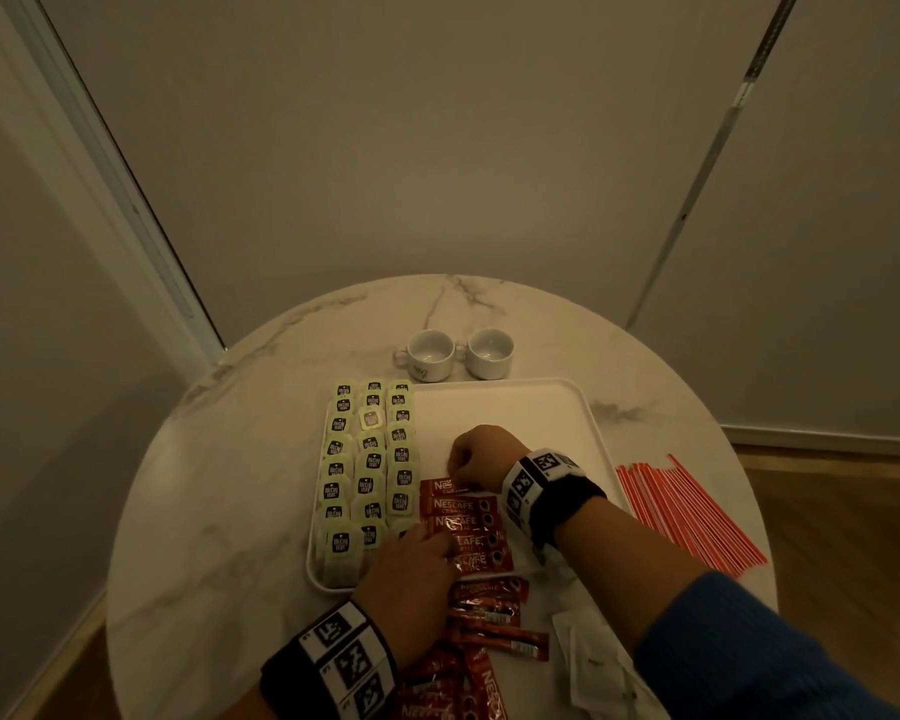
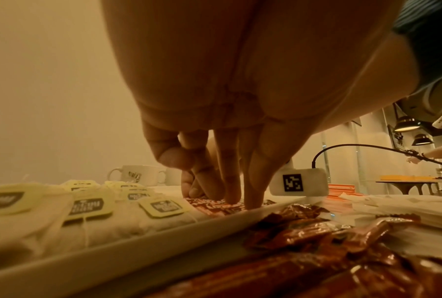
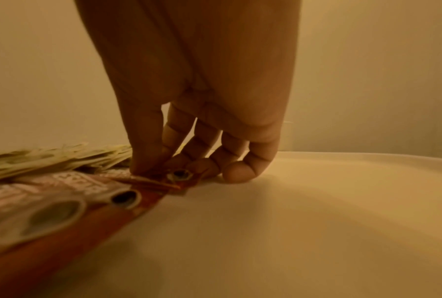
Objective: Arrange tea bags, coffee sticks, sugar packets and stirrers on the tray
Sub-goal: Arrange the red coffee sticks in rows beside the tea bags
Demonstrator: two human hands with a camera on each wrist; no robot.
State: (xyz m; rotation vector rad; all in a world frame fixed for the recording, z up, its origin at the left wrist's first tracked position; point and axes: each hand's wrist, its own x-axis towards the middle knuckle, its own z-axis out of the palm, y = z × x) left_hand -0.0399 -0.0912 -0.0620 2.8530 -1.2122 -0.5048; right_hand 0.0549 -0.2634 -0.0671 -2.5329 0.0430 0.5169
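A white tray (image 1: 515, 413) holds three columns of tea bags (image 1: 370, 459) on its left. Beside them lies a column of red coffee sticks (image 1: 468, 532). My right hand (image 1: 455, 478) pinches the end of the farthest coffee stick (image 1: 437, 485) between thumb and forefinger, low on the tray floor; the right wrist view shows that pinch (image 3: 151, 173) on the stick (image 3: 179, 175). My left hand (image 1: 437, 545) presses straight fingers (image 2: 234, 193) onto the nearer sticks in the column. Loose coffee sticks (image 1: 489, 610) lie on the table in front of the tray.
Two white cups (image 1: 432, 353) stand behind the tray. Red stirrers (image 1: 692, 506) lie in a bundle to its right. White sugar packets (image 1: 593, 652) are heaped at the front right of the round marble table (image 1: 204, 485). Walls close in behind.
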